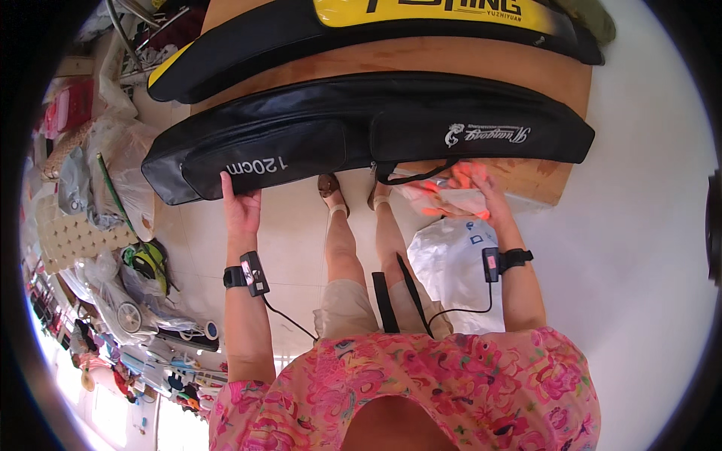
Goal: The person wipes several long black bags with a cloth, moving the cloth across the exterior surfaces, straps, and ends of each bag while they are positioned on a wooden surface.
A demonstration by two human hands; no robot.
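Observation:
A long black fishing rod bag [361,124] lies across the brown tabletop before me, its front edge reaching past the table toward me. It bears light lettering, two flat outer pockets and a black carry handle [420,176]. My left hand [242,208] grips the near edge at the left end, thumb on top and fingers hidden beneath. In my right hand [489,194] is a crumpled orange-and-white cloth [459,197], blurred, close to the bag's near edge by the handle. Whether the cloth touches the bag I cannot tell.
Farther back lies a second bag, black and yellow [271,56], on the brown tabletop [451,53]. A white plastic sack [445,265] stands on the floor by my right leg. Plastic-wrapped goods [121,169], a green stick [115,186] and a wheeled item [130,317] crowd the left.

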